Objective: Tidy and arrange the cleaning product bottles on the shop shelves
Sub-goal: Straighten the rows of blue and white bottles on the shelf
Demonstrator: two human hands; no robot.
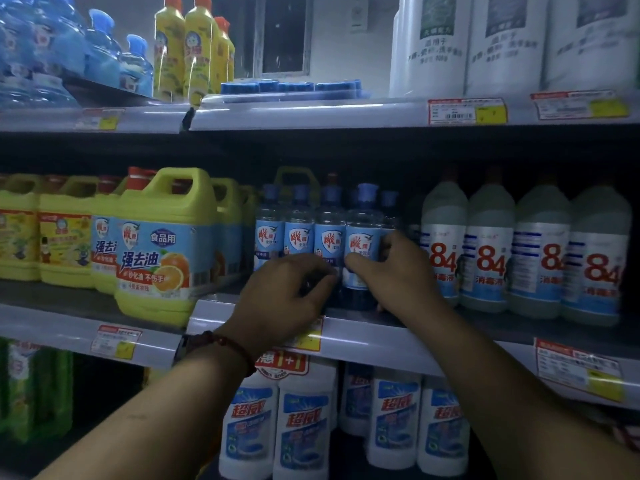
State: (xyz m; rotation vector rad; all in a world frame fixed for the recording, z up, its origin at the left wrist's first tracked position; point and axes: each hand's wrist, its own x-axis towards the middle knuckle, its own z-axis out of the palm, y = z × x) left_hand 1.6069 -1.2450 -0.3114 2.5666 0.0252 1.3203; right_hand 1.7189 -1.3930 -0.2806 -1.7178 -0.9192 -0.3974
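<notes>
- Bottles with clear bodies and blue caps (299, 233) are the ones being handled. The right hand (394, 275) wraps thumb and fingers round the end bottle (362, 233) at the right of the front row, at label height.
- The left hand (284, 292) curls its fingers round the foot of the neighbouring bottle (329, 237), probably to steady it so the row does not topple while the end one is set straight.
- Both bottles stand upright near the front lip of the middle shelf (415, 336) with their labels facing out. The low grips suggest squaring them to the edge, not lifting them away.
- Just left of the row are yellow jugs (162, 244), and one of them sits forward of the others.
- To the right, white disinfectant bottles (488, 251) stand in a line, with a dark gap between them and the end bottle.
- Below are white bottles with blue labels (304, 420), and above are tall yellow bottles (194, 53).
</notes>
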